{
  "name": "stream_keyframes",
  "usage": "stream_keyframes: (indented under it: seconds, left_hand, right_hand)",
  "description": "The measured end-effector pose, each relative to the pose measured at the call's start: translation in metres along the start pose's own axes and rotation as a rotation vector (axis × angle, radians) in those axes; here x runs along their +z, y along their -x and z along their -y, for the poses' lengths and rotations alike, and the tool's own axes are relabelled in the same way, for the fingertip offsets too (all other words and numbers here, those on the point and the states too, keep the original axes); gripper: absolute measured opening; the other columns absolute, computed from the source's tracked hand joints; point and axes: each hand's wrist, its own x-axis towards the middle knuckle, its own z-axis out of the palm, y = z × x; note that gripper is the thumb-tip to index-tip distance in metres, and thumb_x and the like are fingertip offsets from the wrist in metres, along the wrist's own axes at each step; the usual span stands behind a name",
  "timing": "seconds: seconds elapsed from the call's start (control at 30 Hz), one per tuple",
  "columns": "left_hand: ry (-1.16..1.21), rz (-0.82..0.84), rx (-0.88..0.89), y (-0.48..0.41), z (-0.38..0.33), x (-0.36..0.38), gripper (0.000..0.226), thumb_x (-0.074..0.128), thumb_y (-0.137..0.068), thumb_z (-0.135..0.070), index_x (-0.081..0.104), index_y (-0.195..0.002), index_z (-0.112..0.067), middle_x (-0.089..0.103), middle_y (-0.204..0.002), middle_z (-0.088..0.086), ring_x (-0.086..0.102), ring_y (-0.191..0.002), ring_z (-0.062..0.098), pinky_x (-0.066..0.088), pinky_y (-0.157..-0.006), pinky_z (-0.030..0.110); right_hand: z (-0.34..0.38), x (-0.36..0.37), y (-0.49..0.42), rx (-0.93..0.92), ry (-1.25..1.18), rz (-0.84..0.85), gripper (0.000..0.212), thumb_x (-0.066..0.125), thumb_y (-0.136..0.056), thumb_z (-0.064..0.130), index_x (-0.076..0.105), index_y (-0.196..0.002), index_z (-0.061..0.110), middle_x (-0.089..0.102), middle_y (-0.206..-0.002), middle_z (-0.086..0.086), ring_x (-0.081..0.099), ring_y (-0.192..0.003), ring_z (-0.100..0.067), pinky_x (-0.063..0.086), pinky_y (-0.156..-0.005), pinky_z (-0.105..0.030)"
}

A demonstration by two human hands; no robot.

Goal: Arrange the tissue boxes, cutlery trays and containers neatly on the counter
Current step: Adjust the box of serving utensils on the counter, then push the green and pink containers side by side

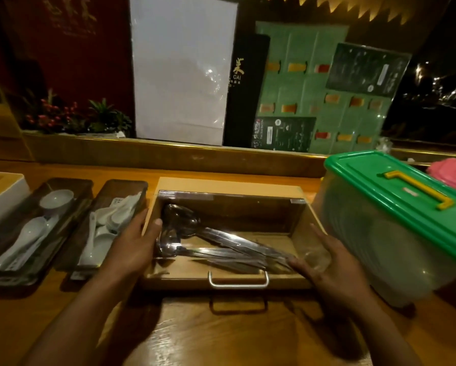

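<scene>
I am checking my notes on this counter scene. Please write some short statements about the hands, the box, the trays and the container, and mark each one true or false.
1. Both hands rest on the sides of the wooden box: left hand, right hand. True.
2. The box holds white ceramic spoons. False: it holds metal ladles; the white spoons lie in the dark trays to its left.
3. The container to the right of the box has a green lid with a yellow handle. True.
4. The box's metal handle faces away from the person. False: it faces the person.
</scene>
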Motion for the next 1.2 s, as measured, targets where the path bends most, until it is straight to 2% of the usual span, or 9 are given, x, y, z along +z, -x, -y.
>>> stream_keyframes:
  seconds: [0.17, 0.33, 0.4, 0.47, 0.57, 0.73, 0.83, 1.03, 1.2]
  left_hand:
    - [-0.297, -0.196, 0.266, 0.015, -0.029, 0.010, 0.044, 0.056, -0.097, -0.037, 0.047, -0.139, -0.035, 0.056, -0.133, 0.003, 0.055, -0.121, 0.028, 0.051, -0.093, 0.056]
    - [-0.367, -0.188, 0.542, 0.050, -0.081, 0.086, 0.043, 0.063, -0.093, -0.026, 0.056, -0.135, -0.023, 0.052, -0.141, 0.006, 0.052, -0.123, 0.024, 0.050, -0.093, 0.044]
    - [-0.318, -0.071, 0.618, 0.077, -0.096, 0.140, 0.042, 0.063, -0.093, -0.029, 0.057, -0.135, -0.024, 0.052, -0.143, 0.001, 0.048, -0.126, 0.015, 0.046, -0.094, 0.029]
    - [-0.265, 0.040, 0.655, 0.106, -0.111, 0.201, 0.045, 0.060, -0.092, -0.037, 0.057, -0.135, -0.024, 0.050, -0.146, -0.001, 0.044, -0.130, 0.009, 0.041, -0.098, 0.023]
    - [-0.242, 0.146, 0.704, 0.143, -0.129, 0.291, 0.058, 0.057, -0.088, -0.048, 0.052, -0.140, -0.025, 0.041, -0.153, -0.002, 0.036, -0.137, 0.006, 0.037, -0.112, 0.033]
    - [-0.418, 0.307, 0.569, 0.184, -0.153, 0.402, 0.089, 0.051, -0.087, -0.070, 0.014, -0.157, -0.030, -0.016, -0.166, -0.007, -0.015, -0.152, 0.021, 0.014, -0.123, 0.046]
    - [-0.540, 0.258, 0.495, 0.185, -0.153, 0.427, 0.105, 0.041, -0.080, -0.083, 0.004, -0.159, -0.025, -0.034, -0.161, -0.001, -0.035, -0.145, 0.024, -0.004, -0.119, 0.043]
    - [-0.437, 0.154, 0.484, 0.146, -0.151, 0.403, 0.111, 0.038, -0.072, -0.089, 0.023, -0.156, -0.018, -0.010, -0.168, 0.003, -0.011, -0.153, 0.021, 0.005, -0.120, 0.040]
    - [-0.360, 0.116, 0.440, 0.110, -0.151, 0.367, 0.107, 0.064, -0.068, -0.076, 0.038, -0.151, -0.014, 0.017, -0.166, 0.000, 0.030, -0.145, 0.019, 0.031, -0.113, 0.030]
  right_hand:
    - [-0.001, -0.057, 0.006, -0.254, 0.144, -0.219, 0.068, 0.071, -0.078, 0.059, 0.053, -0.137, 0.031, 0.051, -0.140, 0.003, 0.049, -0.124, -0.016, 0.045, -0.100, -0.042]
    - [-0.027, -0.158, 0.009, -0.419, 0.176, -0.538, 0.041, 0.069, -0.083, 0.036, 0.068, -0.117, 0.015, 0.062, -0.122, -0.005, 0.057, -0.114, -0.015, 0.039, -0.096, -0.018]
    - [-0.055, -0.197, 0.004, -0.361, 0.172, -0.585, 0.036, 0.065, -0.084, 0.037, 0.068, -0.115, 0.018, 0.064, -0.117, -0.006, 0.058, -0.109, -0.019, 0.040, -0.093, -0.024]
    - [-0.092, -0.230, -0.006, -0.273, 0.193, -0.563, 0.036, 0.060, -0.086, 0.041, 0.067, -0.116, 0.022, 0.063, -0.116, -0.009, 0.058, -0.105, -0.025, 0.044, -0.087, -0.035]
    - [-0.151, -0.261, -0.033, -0.167, 0.222, -0.456, 0.036, 0.060, -0.093, 0.040, 0.064, -0.124, 0.022, 0.056, -0.123, -0.015, 0.055, -0.111, -0.030, 0.042, -0.089, -0.035]
    - [-0.202, -0.278, -0.068, -0.073, 0.115, -0.319, 0.068, 0.047, -0.086, 0.072, 0.067, -0.123, 0.018, 0.059, -0.129, -0.011, 0.056, -0.119, -0.028, 0.043, -0.103, -0.040]
    - [-0.195, -0.273, -0.062, -0.095, 0.016, -0.343, 0.067, 0.054, -0.088, 0.063, 0.066, -0.124, 0.007, 0.055, -0.130, -0.018, 0.054, -0.115, -0.026, 0.039, -0.097, -0.029]
    - [-0.192, -0.263, -0.036, -0.209, 0.017, -0.288, 0.087, 0.058, -0.067, 0.082, 0.062, -0.129, 0.021, 0.041, -0.122, -0.003, 0.053, -0.113, -0.024, 0.051, -0.096, -0.045]
    - [-0.177, -0.246, -0.021, -0.345, 0.047, -0.264, 0.078, 0.061, -0.070, 0.077, 0.063, -0.128, 0.025, 0.035, -0.122, -0.004, 0.049, -0.114, -0.021, 0.046, -0.103, -0.036]
